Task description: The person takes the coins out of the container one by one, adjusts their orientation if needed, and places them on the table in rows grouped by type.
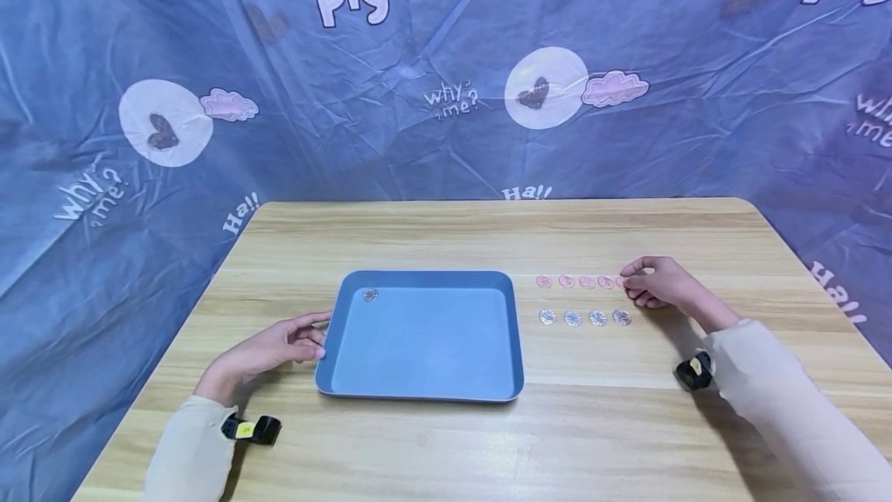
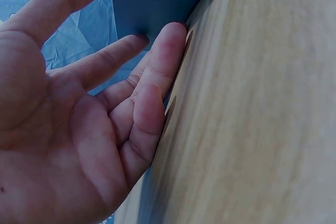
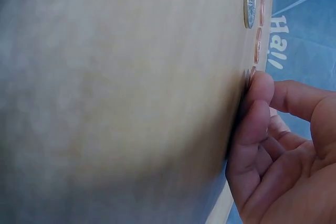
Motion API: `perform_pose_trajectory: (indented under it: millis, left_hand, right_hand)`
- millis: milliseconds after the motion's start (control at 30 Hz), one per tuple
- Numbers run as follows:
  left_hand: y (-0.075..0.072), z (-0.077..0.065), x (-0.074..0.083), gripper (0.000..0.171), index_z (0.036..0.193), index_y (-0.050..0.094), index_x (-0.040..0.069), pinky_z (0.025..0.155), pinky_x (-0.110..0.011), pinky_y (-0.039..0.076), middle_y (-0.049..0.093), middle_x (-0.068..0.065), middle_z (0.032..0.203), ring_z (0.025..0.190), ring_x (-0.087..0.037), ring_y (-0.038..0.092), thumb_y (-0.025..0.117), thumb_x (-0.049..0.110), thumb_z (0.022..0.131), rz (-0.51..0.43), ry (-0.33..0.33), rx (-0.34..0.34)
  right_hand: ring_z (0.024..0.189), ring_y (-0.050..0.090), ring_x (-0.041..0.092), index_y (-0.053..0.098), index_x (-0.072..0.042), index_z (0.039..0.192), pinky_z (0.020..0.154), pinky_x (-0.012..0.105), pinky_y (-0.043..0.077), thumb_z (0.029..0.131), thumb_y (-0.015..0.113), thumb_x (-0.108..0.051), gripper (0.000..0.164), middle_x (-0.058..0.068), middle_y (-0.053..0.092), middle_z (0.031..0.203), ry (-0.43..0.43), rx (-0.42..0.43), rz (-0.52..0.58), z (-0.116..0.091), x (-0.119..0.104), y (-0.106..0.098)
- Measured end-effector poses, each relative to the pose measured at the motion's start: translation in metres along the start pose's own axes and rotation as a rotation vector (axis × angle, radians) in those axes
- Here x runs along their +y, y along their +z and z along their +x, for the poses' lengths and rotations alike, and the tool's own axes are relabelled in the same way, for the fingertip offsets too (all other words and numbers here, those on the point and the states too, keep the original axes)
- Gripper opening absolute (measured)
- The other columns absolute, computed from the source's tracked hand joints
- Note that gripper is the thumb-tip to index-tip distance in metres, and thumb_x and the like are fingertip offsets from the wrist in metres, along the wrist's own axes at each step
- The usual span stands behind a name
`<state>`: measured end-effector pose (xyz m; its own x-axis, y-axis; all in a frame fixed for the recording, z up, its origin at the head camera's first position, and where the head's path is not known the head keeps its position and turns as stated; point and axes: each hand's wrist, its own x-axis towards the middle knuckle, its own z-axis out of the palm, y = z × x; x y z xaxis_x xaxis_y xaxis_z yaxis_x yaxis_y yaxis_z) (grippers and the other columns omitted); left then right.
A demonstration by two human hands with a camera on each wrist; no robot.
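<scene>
My left hand point(image 1: 282, 345) is at the left side of a blue rectangular tray point(image 1: 517, 347), its loosely bent fingers touching the tray's outer wall point(image 2: 152, 3). One silver coin point(image 1: 371, 295) lies inside, near the tray's back left corner. Right of the tray, several copper-coloured coins point(image 1: 588, 282) form a back row, and several silver coins point(image 1: 573, 318) form a row in front. At the right end of the back row, my right hand point(image 1: 657, 283) pinches the last copper-coloured coin point(image 3: 253, 71), which the fingertips partly cover.
All of this is on a light wooden table point(image 1: 432, 448). A blue printed cloth point(image 1: 390, 130) hangs behind the table and along its sides. A black wrist camera point(image 1: 265, 430) sits on the left wrist, another camera point(image 1: 694, 370) on the right.
</scene>
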<state>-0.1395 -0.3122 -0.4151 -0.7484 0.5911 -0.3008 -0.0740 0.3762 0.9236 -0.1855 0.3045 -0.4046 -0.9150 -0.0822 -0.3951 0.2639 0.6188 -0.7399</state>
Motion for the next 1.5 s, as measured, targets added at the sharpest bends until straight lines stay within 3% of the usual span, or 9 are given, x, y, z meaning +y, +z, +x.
perform_pose_trajectory:
  millis: [433,500,633,733,800,933,1167,1300,1500]
  left_hand:
    - [0.001,-0.002,0.004,0.077,0.148,0.011,-0.015,0.082,-0.017,0.052,0.055,-0.005,0.106,0.093,-0.005,0.059,0.060,0.009,0.093,-0.022,0.008,-0.011]
    - [0.002,-0.002,0.004,0.077,0.148,0.012,-0.014,0.081,-0.017,0.052,0.055,-0.005,0.106,0.093,-0.005,0.059,0.060,0.009,0.093,-0.017,0.002,-0.006]
    - [0.002,-0.001,0.005,0.076,0.148,0.013,-0.014,0.080,-0.017,0.052,0.055,-0.005,0.105,0.092,-0.005,0.058,0.060,0.009,0.093,-0.008,-0.002,0.001]
    - [0.002,-0.002,0.005,0.076,0.148,0.013,-0.014,0.079,-0.017,0.051,0.054,-0.006,0.104,0.091,-0.005,0.058,0.061,0.009,0.093,-0.004,-0.002,0.003]
    - [0.002,-0.002,0.005,0.076,0.148,0.014,-0.014,0.080,-0.018,0.051,0.054,-0.006,0.104,0.091,-0.005,0.058,0.061,0.010,0.093,-0.005,-0.004,0.005]
    - [0.002,-0.002,0.005,0.077,0.148,0.014,-0.015,0.079,-0.018,0.051,0.055,-0.006,0.104,0.091,-0.005,0.057,0.061,0.010,0.093,-0.004,0.000,0.005]
    - [0.002,-0.001,0.004,0.076,0.147,0.012,-0.015,0.082,-0.018,0.052,0.055,-0.005,0.104,0.092,-0.004,0.059,0.060,0.008,0.093,-0.023,0.005,-0.008]
    - [0.002,-0.001,0.003,0.076,0.147,0.013,-0.016,0.084,-0.017,0.052,0.055,-0.005,0.104,0.093,-0.004,0.060,0.060,0.007,0.093,-0.018,0.008,-0.006]
    - [0.001,-0.002,0.004,0.076,0.147,0.013,-0.016,0.083,-0.017,0.051,0.055,-0.004,0.103,0.092,-0.003,0.060,0.060,0.007,0.093,-0.019,0.008,-0.005]
  right_hand:
    - [0.072,0.066,0.005,0.035,0.011,0.136,0.065,0.024,0.056,0.097,0.054,-0.016,0.050,-0.012,0.071,0.083,-0.063,-0.005,0.170,-0.022,0.000,-0.009]
    - [0.073,0.066,0.006,0.041,0.004,0.132,0.067,0.023,0.056,0.097,0.055,-0.015,0.042,-0.013,0.071,0.085,-0.084,-0.007,0.215,-0.027,-0.002,-0.013]
    - [0.077,0.065,0.005,0.053,-0.021,0.115,0.071,0.022,0.057,0.098,0.053,-0.015,0.018,-0.015,0.069,0.089,-0.133,-0.026,0.299,-0.036,-0.008,-0.020]
    - [0.079,0.065,0.005,0.057,-0.033,0.107,0.070,0.021,0.055,0.099,0.052,-0.013,0.021,-0.015,0.069,0.092,-0.171,-0.039,0.340,-0.042,-0.014,-0.022]
    - [0.080,0.065,0.005,0.058,-0.034,0.107,0.069,0.021,0.054,0.099,0.051,-0.013,0.023,-0.015,0.069,0.093,-0.192,-0.047,0.357,-0.045,-0.020,-0.022]
    - [0.082,0.066,0.007,0.059,-0.028,0.111,0.068,0.021,0.054,0.099,0.051,-0.010,0.023,-0.010,0.070,0.096,-0.245,-0.094,0.449,-0.050,-0.033,-0.016]
    - [0.084,0.067,0.009,0.058,-0.016,0.118,0.069,0.020,0.055,0.100,0.044,-0.001,0.027,-0.001,0.071,0.101,-0.435,-0.287,0.639,-0.058,-0.060,-0.001]
    - [0.084,0.067,0.009,0.056,-0.013,0.119,0.067,0.019,0.054,0.100,0.044,0.000,0.027,0.000,0.070,0.102,-0.499,-0.357,0.665,-0.062,-0.079,0.006]
    - [0.082,0.065,0.008,0.055,-0.012,0.120,0.064,0.017,0.053,0.099,0.046,-0.001,0.025,-0.001,0.070,0.101,-0.521,-0.371,0.643,-0.065,-0.108,0.018]
